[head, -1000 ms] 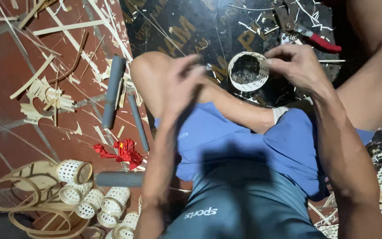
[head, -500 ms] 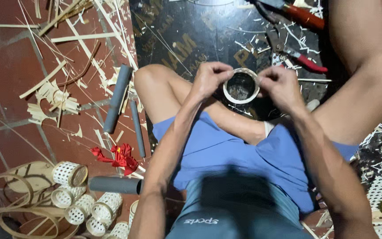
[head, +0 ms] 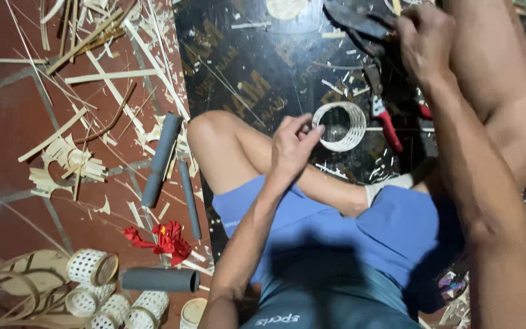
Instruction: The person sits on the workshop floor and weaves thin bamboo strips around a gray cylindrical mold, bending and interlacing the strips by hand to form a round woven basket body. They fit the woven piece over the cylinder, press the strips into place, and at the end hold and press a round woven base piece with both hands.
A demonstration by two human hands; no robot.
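My left hand (head: 293, 145) pinches the rim of a small white woven ring (head: 342, 125), holding it just above the black board (head: 257, 67) in front of my bent left knee. My right hand (head: 424, 39) is up at the top right, fingers closed around the handle of a dark-bladed knife (head: 351, 17) that lies on the board. Red-handled pliers (head: 388, 127) lie just right of the ring, below my right forearm.
Grey tubes (head: 161, 159) (head: 159, 279) and a red scrap (head: 165, 239) lie on the tiled floor at left among bamboo strips (head: 68, 161). Several small white woven baskets (head: 92, 267) sit with bent strip hoops at the bottom left.
My right hand has let go of the woven ring and moved up and right to the knife. My left hand now holds the ring alone, lower on the board.
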